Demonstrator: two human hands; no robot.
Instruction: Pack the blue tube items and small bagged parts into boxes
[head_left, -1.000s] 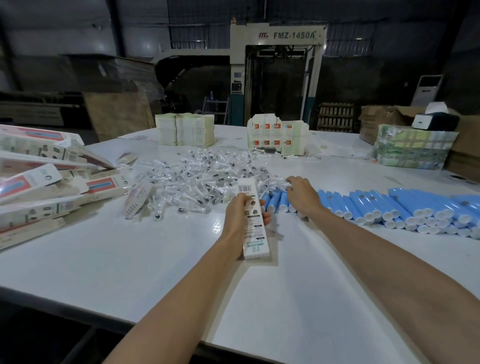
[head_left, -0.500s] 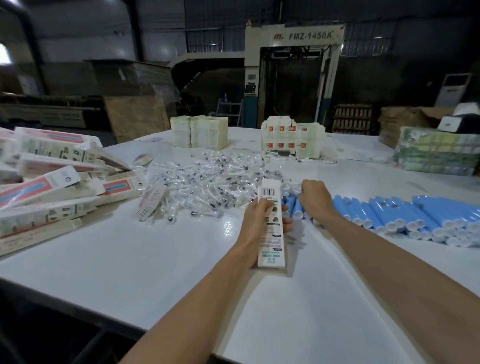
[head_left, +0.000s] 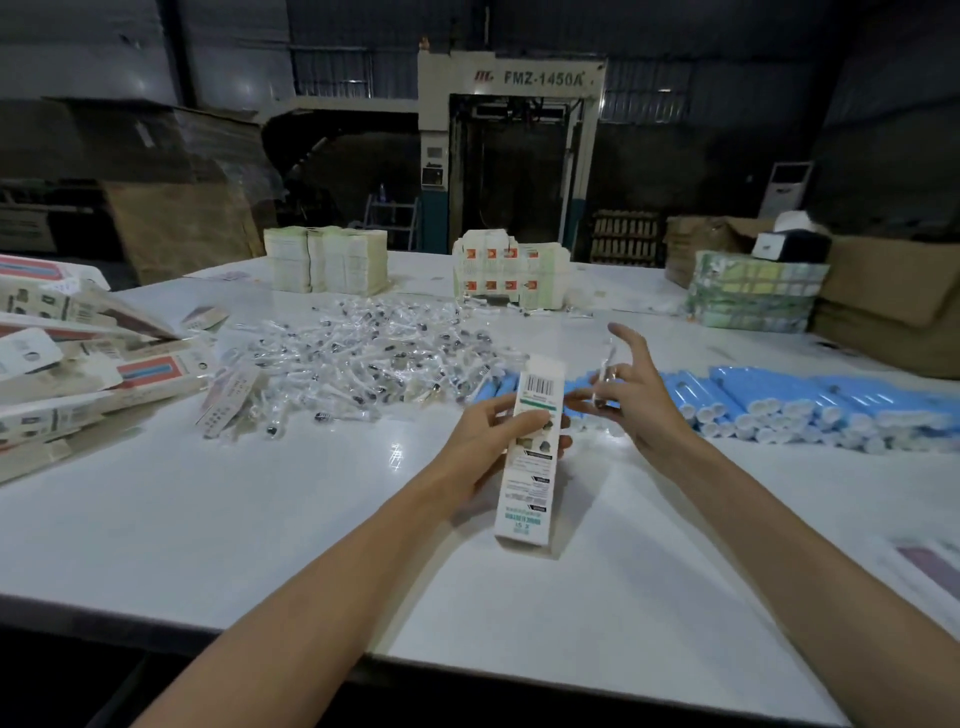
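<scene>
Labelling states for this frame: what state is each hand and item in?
left hand: grips the box
box: held, barcode end pointing away
right hand: pinches a small bagged part
small bagged part: off the table, in the right hand's fingers
blue tubes: lying side by side on the table
loose bagged parts: heaped on the table

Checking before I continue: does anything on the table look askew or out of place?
Nothing looks damaged. The white printed cartons at the left lie in a crooked, overlapping heap, and a stray carton lies askew beside the clear bagged parts.
</scene>
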